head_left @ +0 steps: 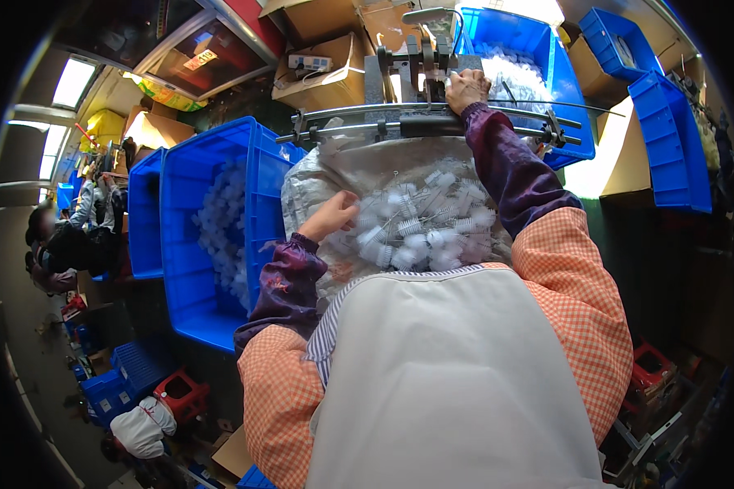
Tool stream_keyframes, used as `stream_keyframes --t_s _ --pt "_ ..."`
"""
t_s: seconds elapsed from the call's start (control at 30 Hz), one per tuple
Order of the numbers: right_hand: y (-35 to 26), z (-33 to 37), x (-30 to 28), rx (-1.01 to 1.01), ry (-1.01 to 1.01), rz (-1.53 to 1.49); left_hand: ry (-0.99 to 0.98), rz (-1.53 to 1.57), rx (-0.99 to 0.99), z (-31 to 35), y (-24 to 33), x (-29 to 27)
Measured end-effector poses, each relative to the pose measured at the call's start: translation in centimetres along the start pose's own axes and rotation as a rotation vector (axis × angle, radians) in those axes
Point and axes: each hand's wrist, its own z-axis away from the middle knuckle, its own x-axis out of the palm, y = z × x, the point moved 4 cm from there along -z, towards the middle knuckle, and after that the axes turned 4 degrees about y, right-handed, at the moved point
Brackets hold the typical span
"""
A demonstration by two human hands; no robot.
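Observation:
A heap of small white brushes (pixel 432 218), with twisted wire stems and tufted ends, lies on a greyish plastic sheet (pixel 306 183) in front of me. At the heap's left edge, my left hand (pixel 332 215) has its fingers curled in; what they hold, if anything, does not show. My right hand (pixel 468 90) reaches forward to a dark metal bench machine (pixel 420 69) with wheel-like parts. Its fingers are bent closed against the machine's right side, and the thing under them is hidden. Metal rails (pixel 359 114) run crosswise between the machine and the heap.
On the left a big blue bin (pixel 208 322) contains many white pieces. Another blue bin (pixel 567 77), behind the machine to the right, holds more. A thin rod (pixel 559 103) sticks out rightward. Cardboard boxes (pixel 326 81) stand at the back; other people sit far left.

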Motion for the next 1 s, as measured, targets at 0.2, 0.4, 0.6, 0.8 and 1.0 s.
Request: stream_keyframes --t_s 0.2,0.4,0.6,0.8,1.0 --pt "-2.2 0.4 -0.2 -0.038 0.058 0.023 0.192 -0.039 0.178 -1.0 -0.1 -0.7" --pt "1.5 0.2 -0.7 -0.037 0.006 0.062 0.45 -0.076 0.426 -1.0 0.7 -2.6" --pt "6.1 -1.9 0.6 0.089 -0.102 -0.026 0.528 -0.161 0.547 1.3 6.2 -2.8" --pt "9.0 -3.4 -4.1 0.173 -0.066 0.211 0.399 -0.156 0.67 2.7 11.5 -0.1" --pt "3.2 3.8 -8.9 -0.204 -0.281 -0.477 0.393 -0.267 0.904 1.8 16.1 2.8"
